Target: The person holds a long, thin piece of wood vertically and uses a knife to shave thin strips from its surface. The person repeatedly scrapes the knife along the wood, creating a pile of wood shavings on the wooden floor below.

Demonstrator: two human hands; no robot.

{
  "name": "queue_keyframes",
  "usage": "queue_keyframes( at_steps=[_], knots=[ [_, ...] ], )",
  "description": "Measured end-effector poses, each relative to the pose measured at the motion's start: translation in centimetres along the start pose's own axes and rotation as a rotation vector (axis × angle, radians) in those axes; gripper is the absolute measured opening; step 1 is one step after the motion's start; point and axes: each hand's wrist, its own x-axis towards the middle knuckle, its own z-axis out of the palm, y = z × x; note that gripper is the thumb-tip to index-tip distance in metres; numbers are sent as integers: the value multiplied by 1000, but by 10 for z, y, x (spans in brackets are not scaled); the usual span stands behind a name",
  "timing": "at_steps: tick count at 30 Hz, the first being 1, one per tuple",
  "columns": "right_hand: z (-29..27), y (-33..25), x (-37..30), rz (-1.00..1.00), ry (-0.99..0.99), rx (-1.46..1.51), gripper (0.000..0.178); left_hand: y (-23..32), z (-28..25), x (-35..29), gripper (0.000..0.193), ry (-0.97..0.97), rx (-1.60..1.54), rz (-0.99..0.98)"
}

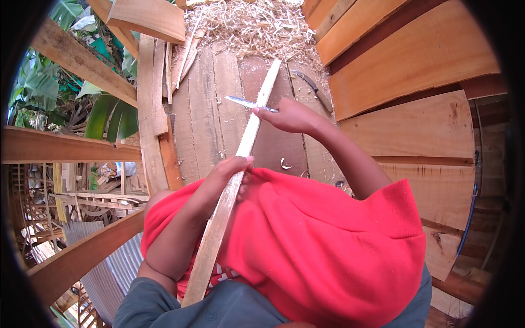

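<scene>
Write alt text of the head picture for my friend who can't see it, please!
Someone in a red top holds a long wooden strip in the left hand's grip, while the right hand's grip has a narrow blade across it. Beyond, pale curly shavings heap on a plank floor near a curved tool.

Seen from above, a person's left hand [229, 170] lies just off centre toward 9 o'clock, its fingers [243, 189] curled round underneath in a grip, the left thumb [240, 162] pointing to 2 o'clock. The bare left forearm [183, 229] slants in from 8 o'clock. The right hand [292, 116], also gripping, is farther forward toward 1 o'clock, the right thumb [264, 113] pointing to 9 o'clock. The right forearm [347, 150] reaches in from 3 o'clock, wrist [314, 125] nearly straight.
</scene>
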Motion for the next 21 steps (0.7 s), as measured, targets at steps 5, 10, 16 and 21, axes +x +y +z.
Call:
queue_keyframes(
  at_steps=[5,10,16,21],
  knots=[
    [4,-18,-16,129,-20,94,81,1,-1,1,26,-11,-16,1],
    [-15,-15,-7,399,-476,463,71,0,0,1,28,1,-13,9],
    [-10,-4,-5,360,-513,587,71,0,0,0,29,24,19,10],
    [3,-13,-13,32,-19,50,74,1,-1,-1,29,17,-15,-6]
  ],
)
